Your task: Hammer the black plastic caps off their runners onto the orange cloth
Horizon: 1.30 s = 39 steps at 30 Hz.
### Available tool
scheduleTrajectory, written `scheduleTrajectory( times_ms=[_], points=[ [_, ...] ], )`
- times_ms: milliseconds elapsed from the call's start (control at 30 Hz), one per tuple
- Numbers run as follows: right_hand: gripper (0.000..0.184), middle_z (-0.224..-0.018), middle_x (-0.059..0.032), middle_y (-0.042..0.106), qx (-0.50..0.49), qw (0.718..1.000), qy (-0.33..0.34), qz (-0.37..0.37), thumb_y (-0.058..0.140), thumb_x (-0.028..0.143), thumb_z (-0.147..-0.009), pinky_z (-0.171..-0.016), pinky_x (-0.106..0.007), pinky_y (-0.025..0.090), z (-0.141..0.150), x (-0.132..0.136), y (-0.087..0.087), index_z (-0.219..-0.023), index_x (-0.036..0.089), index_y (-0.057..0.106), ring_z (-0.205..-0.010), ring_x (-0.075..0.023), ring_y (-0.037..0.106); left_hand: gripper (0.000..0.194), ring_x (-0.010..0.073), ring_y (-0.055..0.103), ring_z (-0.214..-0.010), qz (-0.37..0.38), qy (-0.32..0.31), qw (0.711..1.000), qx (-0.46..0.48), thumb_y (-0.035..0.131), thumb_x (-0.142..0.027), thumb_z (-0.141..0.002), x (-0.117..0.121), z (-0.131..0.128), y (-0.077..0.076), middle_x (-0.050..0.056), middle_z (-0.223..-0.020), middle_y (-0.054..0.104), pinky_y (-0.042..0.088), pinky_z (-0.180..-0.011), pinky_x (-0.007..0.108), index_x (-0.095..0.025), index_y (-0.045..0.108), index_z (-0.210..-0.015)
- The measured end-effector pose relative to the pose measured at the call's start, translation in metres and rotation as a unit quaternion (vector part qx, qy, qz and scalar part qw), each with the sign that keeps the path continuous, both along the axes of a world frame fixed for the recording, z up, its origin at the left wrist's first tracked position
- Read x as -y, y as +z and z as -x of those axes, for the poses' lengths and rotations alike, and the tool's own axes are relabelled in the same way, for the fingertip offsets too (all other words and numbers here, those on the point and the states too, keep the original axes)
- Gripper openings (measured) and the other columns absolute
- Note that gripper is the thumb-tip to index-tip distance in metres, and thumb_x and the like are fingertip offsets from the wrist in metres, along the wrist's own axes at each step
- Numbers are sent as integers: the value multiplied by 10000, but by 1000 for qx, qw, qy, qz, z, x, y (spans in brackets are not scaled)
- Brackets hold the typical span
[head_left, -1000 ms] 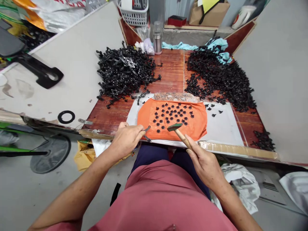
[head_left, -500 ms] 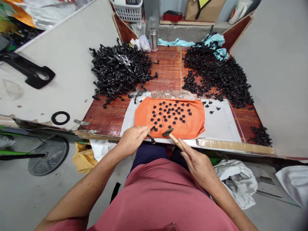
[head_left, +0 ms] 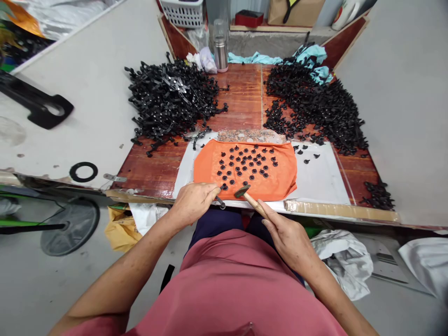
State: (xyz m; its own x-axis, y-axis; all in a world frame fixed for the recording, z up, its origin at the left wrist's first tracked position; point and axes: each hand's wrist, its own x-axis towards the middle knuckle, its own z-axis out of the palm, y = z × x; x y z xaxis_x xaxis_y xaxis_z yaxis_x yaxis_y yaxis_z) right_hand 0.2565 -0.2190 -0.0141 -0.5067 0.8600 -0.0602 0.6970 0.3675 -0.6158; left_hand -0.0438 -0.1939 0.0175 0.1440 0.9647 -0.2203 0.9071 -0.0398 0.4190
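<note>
My left hand (head_left: pixel 196 200) is closed around a narrow black plastic strip piece (head_left: pixel 221 202), whose knobbed ends stick out past the fingertips. One end is at a small black peg (head_left: pixel 224 186) near the front left of the orange cloth (head_left: pixel 205 163); whether it is fitted on the peg I cannot tell. My right hand (head_left: pixel 289 233) grips a hammer by its wooden handle (head_left: pixel 255 204). The hammer's dark metal head (head_left: pixel 241 191) is just right of that peg, over the cloth's front edge. Several more round-based black pegs (head_left: pixel 239 173) stand spread across the cloth.
A heap of black strip pieces (head_left: pixel 171 102) lies at the back left, and a heap of small black parts (head_left: pixel 315 102) at the back right. Behind stand a steel bottle (head_left: pixel 220 53) and light-blue cloth (head_left: pixel 255 58). Grey panels (head_left: pixel 402 116) flank the wooden table (head_left: pixel 241 102).
The strip's end in my left hand has moved slightly right, onto or over the peg beside it. My right hand and the hammer have hardly moved. The whole view has shifted slightly.
</note>
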Motion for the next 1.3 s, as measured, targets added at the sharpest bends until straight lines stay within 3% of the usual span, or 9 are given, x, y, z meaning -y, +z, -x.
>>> scheduleTrajectory(
  times_ms=[233, 333, 533, 867, 1033, 1200, 1300],
  points=[
    [551, -1281, -102, 751, -25, 994, 35, -99, 423, 255, -1096, -869, -362, 615, 12, -19, 45, -1641, 273, 348, -1002, -245, 773, 411, 179, 596, -698, 32, 8, 999, 23, 348, -394, -1019, -4, 2, 3, 21, -712, 659, 274, -649, 288, -211, 528, -698],
    [534, -1290, -106, 745, -15, 990, 51, -134, 423, 262, -1099, -783, -341, 608, 19, -27, 55, -1631, 273, 371, -952, -244, 775, 428, 175, 599, -696, 24, 4, 999, 48, 345, -423, -1019, -5, 4, 1, 15, -718, 669, 294, -658, 281, -208, 514, -690],
    [540, -1285, -92, 749, -16, 993, 42, -111, 429, 245, -1097, -835, -349, 603, 16, -28, 48, -1633, 278, 363, -969, -236, 772, 413, 159, 561, -692, 3, 7, 997, 81, 332, -418, -1022, -1, 8, -4, 5, -704, 621, 297, -666, 276, -201, 487, -707],
    [532, -1215, -95, 775, -10, 994, 31, -101, 443, 219, -1088, -841, -350, 605, 9, -26, 39, -1613, 288, 403, -994, -244, 774, 404, 138, 459, -603, -4, -1, 999, 54, 350, -390, -1009, -3, 4, -4, -8, -625, 508, 228, -628, 294, -196, 427, -663],
    [538, -1153, -93, 788, 21, 994, 49, -99, 441, 238, -1089, -808, -341, 606, 13, -26, 44, -1622, 287, 388, -935, -240, 775, 408, 152, 503, -630, 16, -3, 999, 36, 346, -407, -1002, -4, 6, -1, 6, -644, 560, 243, -638, 294, -200, 448, -665],
    [544, -1075, -94, 786, -12, 990, 43, -133, 411, 248, -1096, -790, -312, 588, 23, -27, 46, -1637, 242, 354, -849, -211, 754, 425, 176, 582, -704, 27, -12, 999, 31, 319, -405, -1020, -5, 5, 1, 27, -729, 664, 278, -662, 293, -206, 524, -706],
    [553, -963, -75, 788, 48, 988, 57, -139, 411, 220, -1086, -679, -293, 564, 28, -27, 41, -1636, 242, 363, -702, -203, 729, 431, 179, 585, -696, 9, -14, 999, 32, 331, -400, -1023, -5, 6, -1, 29, -719, 668, 292, -666, 292, -208, 554, -707]
  ],
)
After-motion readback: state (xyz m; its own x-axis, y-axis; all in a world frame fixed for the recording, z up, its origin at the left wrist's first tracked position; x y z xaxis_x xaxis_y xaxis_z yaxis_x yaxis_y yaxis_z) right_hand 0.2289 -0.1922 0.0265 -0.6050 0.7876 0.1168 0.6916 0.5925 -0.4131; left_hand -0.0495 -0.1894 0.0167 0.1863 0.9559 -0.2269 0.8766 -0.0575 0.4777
